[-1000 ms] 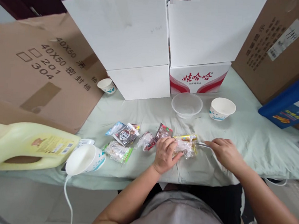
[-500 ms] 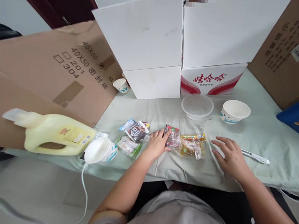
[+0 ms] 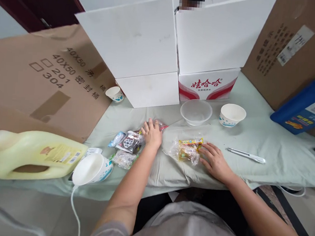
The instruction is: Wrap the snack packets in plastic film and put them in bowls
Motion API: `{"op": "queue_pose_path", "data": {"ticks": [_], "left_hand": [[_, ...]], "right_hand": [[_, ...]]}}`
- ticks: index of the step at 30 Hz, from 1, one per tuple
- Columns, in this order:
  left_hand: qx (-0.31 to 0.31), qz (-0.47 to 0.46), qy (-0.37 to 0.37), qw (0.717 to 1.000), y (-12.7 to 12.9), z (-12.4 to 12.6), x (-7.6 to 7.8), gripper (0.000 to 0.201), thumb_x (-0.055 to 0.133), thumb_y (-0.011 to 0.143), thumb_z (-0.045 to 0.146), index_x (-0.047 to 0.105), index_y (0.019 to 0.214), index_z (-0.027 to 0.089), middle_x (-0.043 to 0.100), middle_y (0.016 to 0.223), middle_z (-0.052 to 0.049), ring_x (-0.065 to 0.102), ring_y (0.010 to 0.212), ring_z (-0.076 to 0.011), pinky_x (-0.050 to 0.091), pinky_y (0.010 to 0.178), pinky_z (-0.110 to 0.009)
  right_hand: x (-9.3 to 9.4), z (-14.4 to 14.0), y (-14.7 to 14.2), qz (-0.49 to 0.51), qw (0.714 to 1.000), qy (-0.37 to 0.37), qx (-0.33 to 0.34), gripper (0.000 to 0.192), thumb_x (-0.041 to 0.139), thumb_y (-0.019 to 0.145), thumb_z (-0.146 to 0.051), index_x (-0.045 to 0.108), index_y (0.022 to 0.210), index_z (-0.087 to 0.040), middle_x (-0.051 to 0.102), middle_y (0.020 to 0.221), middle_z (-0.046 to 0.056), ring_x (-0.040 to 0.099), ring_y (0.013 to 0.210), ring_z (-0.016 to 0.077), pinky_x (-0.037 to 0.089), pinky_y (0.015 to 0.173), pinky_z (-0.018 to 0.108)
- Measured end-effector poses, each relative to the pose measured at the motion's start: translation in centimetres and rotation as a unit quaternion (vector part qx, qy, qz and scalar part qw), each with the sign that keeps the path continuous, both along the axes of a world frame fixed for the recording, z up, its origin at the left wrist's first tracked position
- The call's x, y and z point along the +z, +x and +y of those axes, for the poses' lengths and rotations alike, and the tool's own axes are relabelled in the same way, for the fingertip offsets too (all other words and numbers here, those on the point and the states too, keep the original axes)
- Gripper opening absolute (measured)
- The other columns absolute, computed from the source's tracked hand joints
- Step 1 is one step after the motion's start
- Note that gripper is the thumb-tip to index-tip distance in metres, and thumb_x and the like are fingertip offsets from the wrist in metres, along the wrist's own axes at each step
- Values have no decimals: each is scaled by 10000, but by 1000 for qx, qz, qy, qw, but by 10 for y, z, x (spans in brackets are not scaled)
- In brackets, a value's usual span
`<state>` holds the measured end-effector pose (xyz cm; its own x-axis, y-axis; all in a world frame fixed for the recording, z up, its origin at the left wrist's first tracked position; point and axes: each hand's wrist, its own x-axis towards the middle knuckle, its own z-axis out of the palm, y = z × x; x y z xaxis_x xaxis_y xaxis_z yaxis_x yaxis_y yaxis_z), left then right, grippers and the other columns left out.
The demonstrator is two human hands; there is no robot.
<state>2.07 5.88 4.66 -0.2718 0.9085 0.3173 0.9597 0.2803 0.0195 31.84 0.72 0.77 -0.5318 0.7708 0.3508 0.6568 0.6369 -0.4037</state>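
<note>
Left hand: the left hand [image 3: 152,134] lies flat on a red snack pack [image 3: 161,125], grip loose, not clenched.
Right hand: the right hand [image 3: 215,161] rests open, fingers touching the yellow snack bag [image 3: 189,149] on the tabletop [image 3: 266,140].
Could go wrong: the crinkly bag may slide away, or packs may get pushed off the edge.
Around: other snack packs [image 3: 128,143], a clear bowl [image 3: 196,111], a paper bowl [image 3: 232,115], a knife [image 3: 246,155].
In the way: a tipped cup [image 3: 91,169] and a yellow jug [image 3: 36,154] crowd the left.

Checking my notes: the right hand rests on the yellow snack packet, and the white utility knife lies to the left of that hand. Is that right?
Not quite. In the head view the right hand does rest on the yellow snack packet, but the utility knife lies to the right of that hand, apart from it, on the cloth.
</note>
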Motion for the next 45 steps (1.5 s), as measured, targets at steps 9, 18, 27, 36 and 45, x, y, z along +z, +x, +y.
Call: {"op": "queue_pose_path", "data": {"ticks": [9,18,27,36,45], "left_hand": [[-455,-137,-44,879,63,-80,7,231,448,929,202,623,1081,199,696,997,-61,658,925,-194,541,830,-328],[-366,-73,-10,928,59,-103,1,209,432,935,179,640,946,195,662,828,-58,615,795,-209,516,720,-339],[-287,-119,-60,949,48,-73,-37,619,544,894,326,327,1442,135,415,1477,-182,359,1386,-325,336,1098,-526],[-295,-65,-138,943,36,-86,-49,916,588,789,642,278,1490,139,251,1575,-168,187,1468,-333,147,1171,-575],[-304,-65,-124,942,34,-86,-50,889,588,792,632,294,1489,164,296,1557,-176,205,1463,-335,138,1165,-588]], "right_hand": [[37,1,-9,90,991,-76,64,339,334,1000,-337,564,1209,-200,636,1215,134,621,1084,229,508,888,387],[38,11,-8,-131,986,-77,-65,281,442,964,-341,657,1045,-180,702,930,99,643,842,229,460,743,323],[25,38,-54,-138,984,-45,105,819,745,696,-494,473,1386,-146,482,1371,201,423,1233,365,304,1032,523],[36,52,-16,-195,976,-89,37,659,735,711,-369,545,1299,-142,625,1094,152,573,1024,298,421,890,404],[105,96,1,26,993,66,-90,614,658,790,-416,483,1339,-206,598,1132,129,560,1033,312,456,852,426]]}}
